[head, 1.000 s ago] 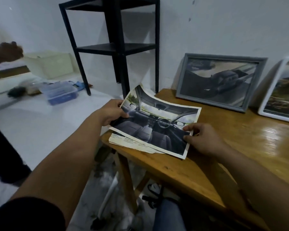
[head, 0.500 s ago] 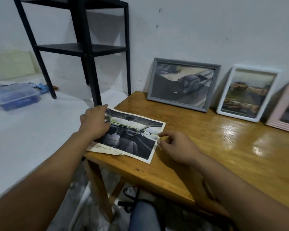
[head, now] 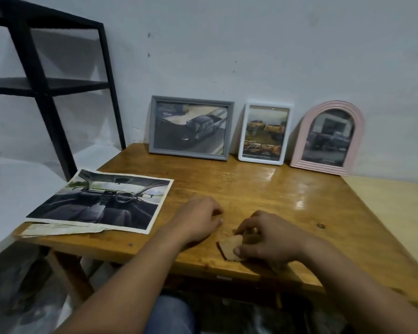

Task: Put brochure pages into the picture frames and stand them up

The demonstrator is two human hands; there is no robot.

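- On the wooden table (head: 263,186), near its front edge, a small brown piece of board (head: 231,245) is held flat by the right hand (head: 268,239); the thumb is pressed on its near corner and the curled fingers are closed over its far side.
- What the piece is cannot be told, since most of it is hidden under the hand.
- Just to the left, the left hand (head: 198,220) is rested on the tabletop with its fingers curled under, knuckles up; nothing is seen held in it, and the fingertips are hidden beneath the hand.
- The two hands are set near each other but apart.
- At the table's left front corner a brochure page (head: 101,201) showing a car interior is laid flat, loose and touched by neither hand.
- Under it, a few more sheets (head: 58,229) are seen sticking out at the near edge.
- Along the back of the table three filled frames are stood leaning against the white wall (head: 251,44): a grey frame (head: 191,127) on the left, a white frame (head: 264,133) in the middle, and an arched pink frame (head: 328,138) on the right.
- Each frame is seen to hold a picture of vehicles.
- Beside the table, on the left, a black metal shelf (head: 44,83) is stood against the same wall.
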